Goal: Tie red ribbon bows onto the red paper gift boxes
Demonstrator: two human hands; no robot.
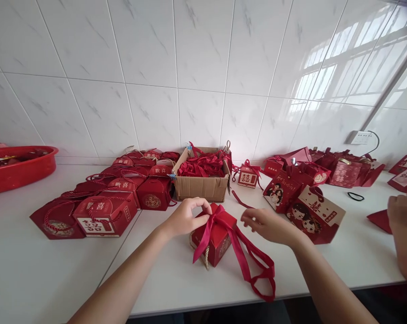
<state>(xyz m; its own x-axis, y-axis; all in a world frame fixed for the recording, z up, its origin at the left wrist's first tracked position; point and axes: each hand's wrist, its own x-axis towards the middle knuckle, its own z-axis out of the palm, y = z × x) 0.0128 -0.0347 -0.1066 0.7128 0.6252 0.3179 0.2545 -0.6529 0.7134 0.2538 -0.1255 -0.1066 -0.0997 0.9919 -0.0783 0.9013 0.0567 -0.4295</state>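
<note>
A small red gift box (220, 249) stands near the middle of the table, with a twisted cord at its lower left. Over its top lies a pink-red ribbon (239, 254), crossed at the top, with a long looped tail trailing to the right. My left hand (188, 216) is at the upper left of the box, thumb and fingertips closed on the ribbon. To the right of the box my right hand (266, 225) hovers with its fingers bent and slightly apart, holding nothing.
Behind the box sits a cardboard box (201, 188) full of red ribbons. Red gift boxes (105, 216) are grouped at left, more (316, 216) at right. A red basin (24, 173) is far left. Another person's hand (404, 225) is at the right edge.
</note>
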